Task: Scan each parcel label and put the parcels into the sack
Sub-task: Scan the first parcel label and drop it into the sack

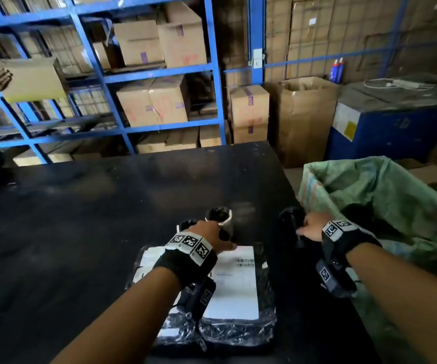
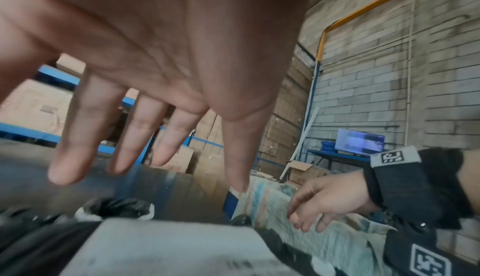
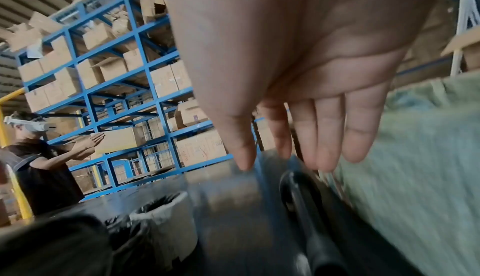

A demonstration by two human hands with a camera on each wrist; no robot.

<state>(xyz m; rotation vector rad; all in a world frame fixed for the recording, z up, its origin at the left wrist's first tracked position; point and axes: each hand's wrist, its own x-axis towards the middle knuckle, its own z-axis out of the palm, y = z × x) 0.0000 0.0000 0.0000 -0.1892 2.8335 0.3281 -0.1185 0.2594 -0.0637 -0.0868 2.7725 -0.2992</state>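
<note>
Black-wrapped parcel (image 1: pixel 212 292), white label up, nearest on dark table (image 1: pixel 80 219). Looks soft, crinkly, likely slippery; best gripped at edges. Left hand (image 1: pixel 206 236) spread above, holding nothing. Right hand (image 1: pixel 310 227) relaxed, empty, over black scanner (image 1: pixel 292 219). Two small parcels beyond; one green sack (image 1: pixel 382 195) right.

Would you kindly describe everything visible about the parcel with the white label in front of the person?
The parcel is a flat packet in glossy, crinkled black plastic, lying flat on the dark table. A white printed label with a barcode covers its top. The left hand, fingers straight, hovers over its far edge.
</note>
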